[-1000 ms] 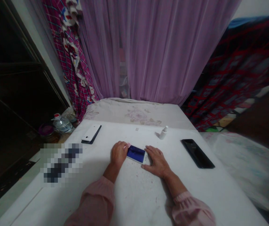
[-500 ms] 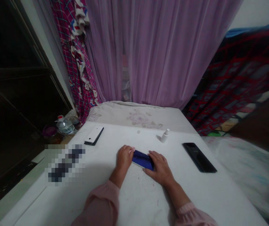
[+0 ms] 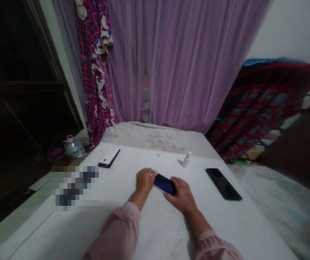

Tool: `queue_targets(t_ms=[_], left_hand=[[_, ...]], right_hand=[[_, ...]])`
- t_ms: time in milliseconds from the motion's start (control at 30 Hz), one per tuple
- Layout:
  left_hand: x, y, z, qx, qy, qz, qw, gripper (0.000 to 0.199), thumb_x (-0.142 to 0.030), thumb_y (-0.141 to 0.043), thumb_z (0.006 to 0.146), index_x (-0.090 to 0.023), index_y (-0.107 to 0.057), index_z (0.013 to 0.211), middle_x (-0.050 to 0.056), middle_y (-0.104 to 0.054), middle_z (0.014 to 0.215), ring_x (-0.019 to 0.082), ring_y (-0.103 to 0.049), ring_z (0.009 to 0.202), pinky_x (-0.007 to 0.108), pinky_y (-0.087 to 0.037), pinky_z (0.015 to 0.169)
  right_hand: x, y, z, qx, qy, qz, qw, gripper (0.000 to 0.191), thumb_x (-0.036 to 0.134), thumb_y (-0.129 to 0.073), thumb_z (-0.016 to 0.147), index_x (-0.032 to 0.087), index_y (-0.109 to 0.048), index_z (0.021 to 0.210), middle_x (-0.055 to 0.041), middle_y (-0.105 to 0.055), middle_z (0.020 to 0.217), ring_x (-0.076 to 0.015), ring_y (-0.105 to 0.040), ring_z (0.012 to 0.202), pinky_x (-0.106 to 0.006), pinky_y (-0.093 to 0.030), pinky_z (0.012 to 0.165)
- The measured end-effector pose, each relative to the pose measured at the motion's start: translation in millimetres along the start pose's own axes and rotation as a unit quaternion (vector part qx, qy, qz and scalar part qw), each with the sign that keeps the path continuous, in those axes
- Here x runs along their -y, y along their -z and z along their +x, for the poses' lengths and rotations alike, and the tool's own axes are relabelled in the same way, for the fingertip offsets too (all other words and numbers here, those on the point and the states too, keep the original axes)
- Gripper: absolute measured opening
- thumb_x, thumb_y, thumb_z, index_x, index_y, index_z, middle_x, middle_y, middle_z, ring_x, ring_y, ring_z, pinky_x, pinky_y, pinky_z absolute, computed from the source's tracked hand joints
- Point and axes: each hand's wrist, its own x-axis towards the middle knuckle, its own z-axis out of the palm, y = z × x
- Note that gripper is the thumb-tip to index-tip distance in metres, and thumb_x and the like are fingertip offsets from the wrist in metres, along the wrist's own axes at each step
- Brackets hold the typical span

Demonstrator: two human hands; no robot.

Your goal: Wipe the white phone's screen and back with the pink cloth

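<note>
Right of the hands [image 3: 182,195], cloth [image 3: 200,180] lies free between two obstacles — bottle [image 3: 186,161] and black phone [image 3: 223,185].

A room in a home, shown by its furnishings: long purple fabric curtains [image 3: 193,65], a magenta checked cloth with cartoon-like figures [image 3: 86,39], a pale flowered cloth [image 3: 168,142] over the white-covered counter [image 3: 157,231], red-and-black patterned fabric [image 3: 263,97], and a clear plastic red-capped water bottle [image 3: 74,147].

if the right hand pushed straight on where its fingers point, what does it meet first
Most likely the phone, which the right hand already touches. Past its far edge the white tabletop looks free for a stretch, though depth is uncertain from one view.
</note>
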Motion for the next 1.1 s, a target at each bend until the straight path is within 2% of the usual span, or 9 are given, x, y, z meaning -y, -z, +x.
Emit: queue_targets(t_ms=[167,300,400,733,833,933,1100], left_hand=[[9,-4.3,6,-0.011,0.003,-0.018,1.0,0.021,-0.034,-0.056,0.094,-0.021,-0.071,0.089,0.004,-0.07,0.09,0.018,-0.061,0.087,0.029,-0.04,0.079],[12,-0.3,-2,-0.009,0.0,-0.037,0.999,0.015,-0.031,-0.06,0.091,-0.021,-0.071,0.088,0.003,-0.07,0.089,0.017,-0.062,0.087,0.027,-0.042,0.078],[16,6.6,-10,-0.009,-0.009,-0.048,0.999,0.011,-0.026,-0.062,0.089,-0.022,-0.071,0.087,0.001,-0.07,0.088,0.015,-0.063,0.085,0.024,-0.043,0.076],[25,15.9,-3,-0.035,0.041,-0.009,0.999,0.013,-0.023,-0.059,0.091,-0.021,-0.07,0.085,0.003,-0.069,0.089,0.016,-0.063,0.084,0.026,-0.041,0.076],[22,14.4,-6,-0.042,0.024,0.03,0.998,0.014,-0.024,-0.058,0.092,-0.023,-0.07,0.086,0.003,-0.069,0.088,0.02,-0.062,0.089,0.029,-0.04,0.078],[21,10.7,-11,-0.049,0.009,0.053,0.997,0.017,-0.026,-0.054,0.094,-0.024,-0.07,0.086,0.004,-0.069,0.089,0.022,-0.061,0.09,0.033,-0.038,0.079],[32,12.4,-8,-0.046,-0.01,0.044,0.998,0.014,-0.024,-0.056,0.092,-0.025,-0.069,0.086,0.002,-0.068,0.09,0.02,-0.06,0.09,0.033,-0.036,0.08]], right_hand=[[3,1,1,-0.002,0.003,-0.003,1.0,0.062,0.046,-0.065,0.072,0.014,-0.058,0.126,-0.0168,-0.059,0.129,-0.0322,-0.053,0.12,-0.048,-0.038,0.106],[0,5,2,0.028,0.015,0.001,0.999,0.066,0.045,-0.067,0.071,0.013,-0.057,0.128,-0.0174,-0.058,0.131,-0.0324,-0.052,0.123,-0.048,-0.038,0.107],[-5,6,7,0.054,0.044,0.006,0.998,0.067,0.048,-0.068,0.071,0.018,-0.057,0.13,-0.0158,-0.058,0.133,-0.0325,-0.052,0.124,-0.049,-0.038,0.106],[-11,-13,43,0.077,0.084,-0.001,0.993,0.073,0.057,-0.07,0.07,0.018,-0.058,0.131,-0.0183,-0.055,0.136,-0.0343,-0.049,0.128,-0.051,-0.037,0.108],[-10,-15,45,0.077,0.09,0.003,0.993,0.074,0.058,-0.068,0.071,0.017,-0.057,0.132,-0.0192,-0.054,0.137,-0.0351,-0.048,0.129,-0.052,-0.036,0.108],[-9,-17,42,0.067,0.086,0.004,0.994,0.07,0.05,-0.068,0.071,0.016,-0.057,0.131,-0.0192,-0.053,0.138,-0.0353,-0.047,0.129,-0.053,-0.034,0.109],[-2,-23,39,0.074,0.076,0.011,0.994,0.069,0.048,-0.067,0.072,0.017,-0.056,0.133,-0.0186,-0.051,0.141,-0.0369,-0.045,0.132,-0.056,-0.031,0.111]])
